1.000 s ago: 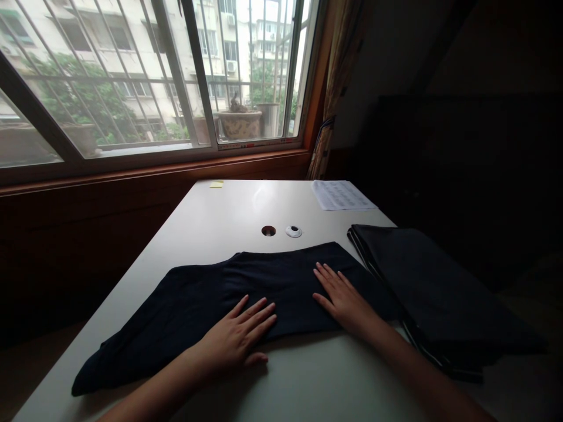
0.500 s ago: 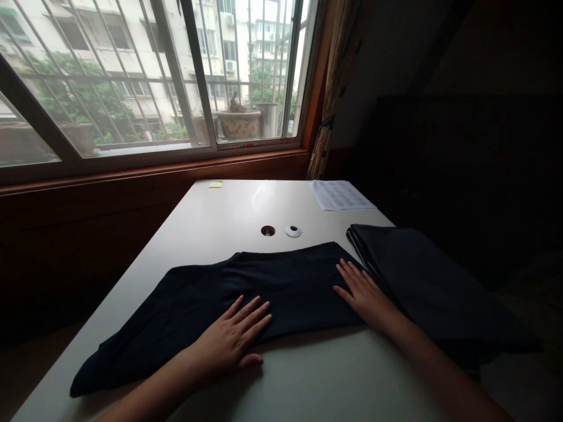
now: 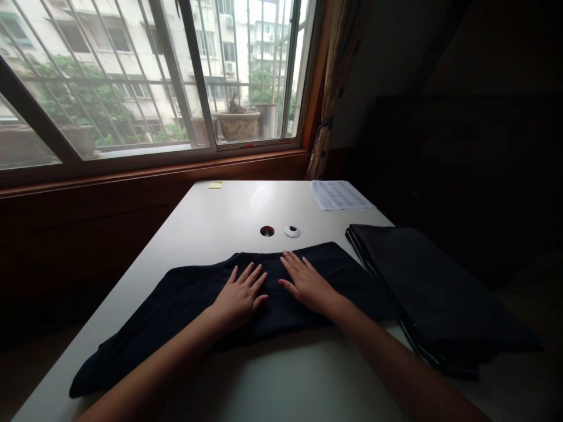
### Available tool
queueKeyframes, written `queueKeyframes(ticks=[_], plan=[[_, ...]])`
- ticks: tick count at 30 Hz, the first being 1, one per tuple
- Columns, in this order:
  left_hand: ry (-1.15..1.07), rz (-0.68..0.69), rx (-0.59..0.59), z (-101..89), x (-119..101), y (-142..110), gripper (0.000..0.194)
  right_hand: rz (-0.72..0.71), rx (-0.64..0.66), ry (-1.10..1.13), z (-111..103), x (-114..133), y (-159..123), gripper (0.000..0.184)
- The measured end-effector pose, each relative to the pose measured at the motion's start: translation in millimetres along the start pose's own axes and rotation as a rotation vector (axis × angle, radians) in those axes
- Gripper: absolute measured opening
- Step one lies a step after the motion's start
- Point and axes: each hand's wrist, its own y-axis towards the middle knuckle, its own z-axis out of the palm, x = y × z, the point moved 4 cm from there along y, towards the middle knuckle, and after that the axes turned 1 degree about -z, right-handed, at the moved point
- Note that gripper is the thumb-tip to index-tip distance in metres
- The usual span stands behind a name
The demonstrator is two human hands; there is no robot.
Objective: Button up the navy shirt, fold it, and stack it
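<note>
A dark navy garment (image 3: pixel 176 305), folded into a long strip, lies across the white table; its exact kind is hard to make out. My left hand (image 3: pixel 241 296) rests flat on its middle, fingers spread. To the right of it, my right hand (image 3: pixel 305 281) also lies flat on the cloth, its fingertips near the far edge. Neither hand grips anything. Beside the garment's right end is a stack of dark folded cloth (image 3: pixel 422 281) with light edges showing along its left side.
The white table (image 3: pixel 237 211) has a round cable hole (image 3: pixel 267 231) and a white ring-shaped cover (image 3: pixel 292 231) beyond the garment. Printed papers (image 3: pixel 341 195) lie at the far right corner, a yellow sticky note (image 3: pixel 215 184) at the far left. A barred window (image 3: pixel 153 76) is behind.
My right hand has slid left from the garment's right end to its middle. My left hand has moved slightly away from me, up the cloth. The garment stays in place.
</note>
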Motion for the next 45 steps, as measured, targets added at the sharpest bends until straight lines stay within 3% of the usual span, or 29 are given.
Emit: queueKeyframes(ticks=[3,8,12,16,19,23,27,30,33,45], plan=[[0.013,-0.071,-0.024,8.9,15.8,1.5,0.065,0.001,0.015,0.009,9.8,-9.0,10.1,0.072],[-0.020,-0.081,-0.043,12.3,30.4,-8.7,0.065,0.158,-0.033,-0.017,18.7,-68.5,-5.1,0.070],[-0.036,-0.117,-0.008,10.8,32.6,-12.6,0.065,0.272,-0.064,-0.060,17.7,-118.5,-27.6,0.070],[-0.072,-0.097,0.038,3.3,20.1,-13.5,0.064,0.341,-0.065,-0.100,11.9,-143.1,-41.1,0.070],[-0.140,0.069,0.090,-8.1,-9.0,-15.5,0.062,0.378,-0.087,-0.137,2.9,-135.7,-41.6,0.065],[-0.259,0.351,0.158,-20.6,-56.7,-22.7,0.059,0.272,-0.152,-0.137,-9.0,-84.6,-37.9,0.060],[-0.287,0.397,0.179,-15.1,-77.6,-28.6,0.066,0.046,-0.090,-0.021,-1.0,-20.9,-47.4,0.060],[-0.260,0.401,0.158,-7.4,-77.7,-31.9,0.072,0.015,-0.041,0.007,9.2,-3.7,-61.4,0.061],[-0.252,0.415,0.136,-4.5,-73.3,-34.8,0.072,0.069,-0.035,0.013,11.4,-15.3,-73.2,0.064],[-0.278,0.377,0.157,-10.2,-50.5,-49.5,0.069,0.324,-0.061,-0.077,9.4,-109.2,-114.9,0.071]])
